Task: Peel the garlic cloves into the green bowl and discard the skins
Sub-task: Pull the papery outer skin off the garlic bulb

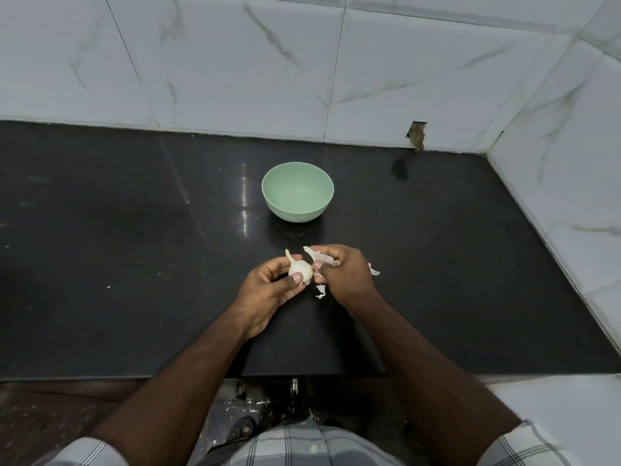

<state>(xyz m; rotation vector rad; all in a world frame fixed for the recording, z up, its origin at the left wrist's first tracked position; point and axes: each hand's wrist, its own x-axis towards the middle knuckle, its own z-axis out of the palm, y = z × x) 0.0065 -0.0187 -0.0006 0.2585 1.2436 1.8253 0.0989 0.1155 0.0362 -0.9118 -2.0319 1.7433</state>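
Observation:
A white garlic bulb (300, 269) with a short stem sits in my left hand (272, 290), thumb and fingers closed around it. My right hand (346, 274) pinches a strip of papery garlic skin (316, 255) that is pulled away from the bulb's right side. Both hands hover just above the black counter, a little in front of the green bowl (297, 191). The bowl stands upright and looks empty. Loose skin pieces lie on the counter: one under the hands (321, 292), another to the right of my right hand (374, 270).
The black stone counter (134, 247) runs wide to the left and right. White marble-look tiled walls (235, 62) close it off at the back and on the right. A broken gap in the tile (416, 135) sits at the back right. The counter's front edge lies near my body.

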